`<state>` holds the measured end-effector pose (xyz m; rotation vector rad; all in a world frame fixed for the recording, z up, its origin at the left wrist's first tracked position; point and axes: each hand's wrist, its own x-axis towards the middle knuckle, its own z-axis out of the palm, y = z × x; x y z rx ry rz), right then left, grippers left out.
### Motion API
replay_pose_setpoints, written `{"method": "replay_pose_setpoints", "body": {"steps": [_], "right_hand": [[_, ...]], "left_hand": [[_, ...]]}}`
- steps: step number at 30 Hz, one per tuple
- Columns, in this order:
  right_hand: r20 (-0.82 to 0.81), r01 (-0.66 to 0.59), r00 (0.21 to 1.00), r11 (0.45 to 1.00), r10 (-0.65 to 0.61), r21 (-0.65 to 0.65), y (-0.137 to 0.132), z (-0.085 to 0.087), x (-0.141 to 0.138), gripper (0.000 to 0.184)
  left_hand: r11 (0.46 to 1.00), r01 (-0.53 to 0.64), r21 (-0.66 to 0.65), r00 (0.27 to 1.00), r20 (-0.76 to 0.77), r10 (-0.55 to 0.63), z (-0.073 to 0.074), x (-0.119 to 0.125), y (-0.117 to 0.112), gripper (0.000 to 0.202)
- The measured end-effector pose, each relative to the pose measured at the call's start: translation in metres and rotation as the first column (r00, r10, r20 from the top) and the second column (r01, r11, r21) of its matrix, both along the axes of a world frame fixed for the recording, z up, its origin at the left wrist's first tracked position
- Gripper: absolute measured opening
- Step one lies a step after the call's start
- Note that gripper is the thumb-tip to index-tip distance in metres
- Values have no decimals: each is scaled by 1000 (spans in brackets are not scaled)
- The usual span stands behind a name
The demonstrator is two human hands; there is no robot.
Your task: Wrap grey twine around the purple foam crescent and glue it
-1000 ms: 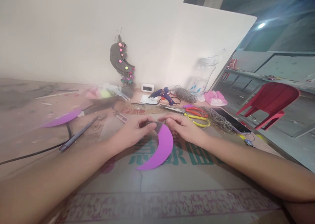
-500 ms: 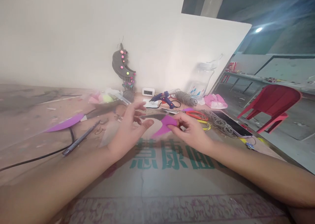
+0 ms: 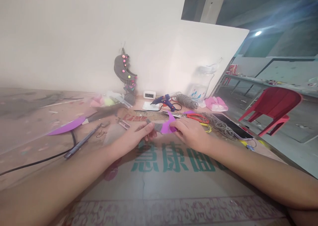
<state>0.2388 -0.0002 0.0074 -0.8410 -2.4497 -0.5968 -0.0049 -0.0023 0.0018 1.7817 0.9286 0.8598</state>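
My left hand point(image 3: 137, 135) and my right hand point(image 3: 190, 130) both pinch a purple crescent-shaped piece point(image 3: 167, 125) just above a flattened cardboard sheet point(image 3: 174, 183) with green printed characters. The end of the crescent by my left fingers is wrapped in grey twine. The crescent curves upward between the two hands. Both hands are closed on it, left on the wrapped end, right on the purple end.
A second purple crescent point(image 3: 67, 125) lies at the left near a black cable point(image 3: 37, 159). Behind the hands are a blue glue gun point(image 3: 164, 101), red and yellow scissors point(image 3: 197, 117), a twine bundle point(image 3: 186, 100), a phone point(image 3: 232, 125), a finished grey moon ornament point(image 3: 123, 69) and a red chair point(image 3: 273, 103).
The crescent lay flat on the cardboard, was lifted and turned by my right hand, and is now held low by both hands with its wrapped end at my left fingers.
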Motion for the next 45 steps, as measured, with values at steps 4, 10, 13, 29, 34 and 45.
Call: {"method": "replay_pose_setpoints", "body": {"steps": [4,10,13,29,34,45], "right_hand": [[13,-1,1000,999,1,-34,0,-2,-1,16],[-327,-3,940,960,-92,-278,-3,9,-8,24],[-576,-54,782,894,-240,-445,3,19,-8,24],[-640,-385,651,549,-408,-742,13,11,-12,29],[-555,-376,757,466,-345,-801,21,12,-4,33],[-389,86,785,706,-483,-703,116,26,16,42]], "left_hand": [[997,-73,-3,997,-33,73,-1,2,3,41],[938,-335,84,936,-84,342,10,1,0,41],[923,-372,97,919,-104,381,12,-1,0,40],[963,-223,149,962,-125,242,4,0,3,38],[973,-221,58,969,-98,226,3,1,3,38],[985,-174,-1,979,-108,173,-3,0,6,38]]}}
